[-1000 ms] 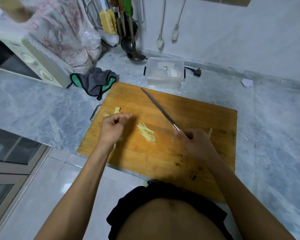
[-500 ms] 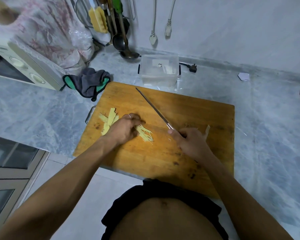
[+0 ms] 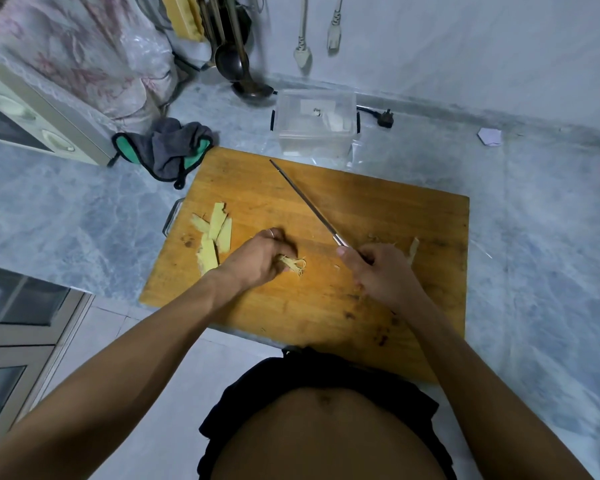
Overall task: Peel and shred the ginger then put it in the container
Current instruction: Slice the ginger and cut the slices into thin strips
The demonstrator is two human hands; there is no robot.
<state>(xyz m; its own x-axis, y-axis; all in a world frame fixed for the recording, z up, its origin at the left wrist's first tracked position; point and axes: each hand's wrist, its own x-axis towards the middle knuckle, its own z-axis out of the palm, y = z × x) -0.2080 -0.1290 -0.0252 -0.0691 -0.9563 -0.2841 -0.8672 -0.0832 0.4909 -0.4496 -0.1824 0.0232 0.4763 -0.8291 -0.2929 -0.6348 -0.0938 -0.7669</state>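
Knife (image 3: 305, 202) in right hand (image 3: 381, 271) points away toward upper left

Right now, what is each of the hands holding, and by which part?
Right hand grips the long steel knife by its handle. Left hand pinches the pale yellow ginger shreds at one end of the bundle.

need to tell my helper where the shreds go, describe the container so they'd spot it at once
Start at the wooden cutting board on the grey marble counter. Just past the board's far edge, near the wall, stands the clear plastic container. It is the only see-through box there, rectangular with dark clips on its sides, right of the ladle and left of the black plug.
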